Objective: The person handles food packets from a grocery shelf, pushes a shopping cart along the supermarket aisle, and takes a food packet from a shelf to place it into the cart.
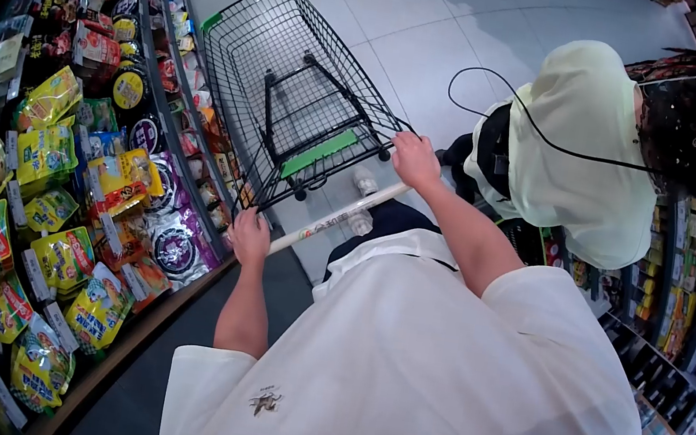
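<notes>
A black wire shopping cart (pixel 348 57) with green trim stands in front of me, and no goods show in its basket. Its pale handle bar (pixel 329 222) runs slantwise just ahead of my body. My left hand (pixel 250 238) is wrapped round the bar's left end, close to the shelf edge. Round the right end, my right hand (pixel 415 161) is closed too, with its fingertips partly hidden. A green panel (pixel 319 154) lies across the cart's near side.
Shelves of packaged food, with yellow pouches (pixel 47 156), line my left side close to the cart. At my right, a person in a pale top (pixel 571 151) stands near more stocked shelves (pixel 685 274). Light floor tiles (pixel 420 23) stretch ahead.
</notes>
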A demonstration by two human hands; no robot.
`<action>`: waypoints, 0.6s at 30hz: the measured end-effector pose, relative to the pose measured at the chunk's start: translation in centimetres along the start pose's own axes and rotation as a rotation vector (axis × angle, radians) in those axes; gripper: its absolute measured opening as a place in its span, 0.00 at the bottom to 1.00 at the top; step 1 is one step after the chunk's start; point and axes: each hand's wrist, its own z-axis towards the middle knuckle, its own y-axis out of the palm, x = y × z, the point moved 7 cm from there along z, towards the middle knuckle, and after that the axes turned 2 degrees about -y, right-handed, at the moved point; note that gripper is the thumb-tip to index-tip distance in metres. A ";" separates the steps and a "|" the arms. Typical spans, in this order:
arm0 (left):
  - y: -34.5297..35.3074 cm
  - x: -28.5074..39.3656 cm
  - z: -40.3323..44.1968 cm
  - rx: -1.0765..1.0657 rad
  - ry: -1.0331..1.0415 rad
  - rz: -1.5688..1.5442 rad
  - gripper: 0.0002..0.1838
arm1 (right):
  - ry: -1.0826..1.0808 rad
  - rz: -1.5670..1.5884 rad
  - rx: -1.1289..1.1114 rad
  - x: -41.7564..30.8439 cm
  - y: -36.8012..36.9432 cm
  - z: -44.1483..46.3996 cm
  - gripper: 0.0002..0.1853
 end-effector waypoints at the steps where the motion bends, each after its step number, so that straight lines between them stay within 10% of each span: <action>1: 0.0 0.1 -0.7 0.001 -0.002 -0.003 0.18 | 0.002 0.001 -0.008 0.0 0.1 -0.7 0.10; 18: 1.8 -2.4 -10.9 0.038 0.014 -0.020 0.17 | 0.019 -0.001 -0.052 -1.3 0.4 -11.5 0.13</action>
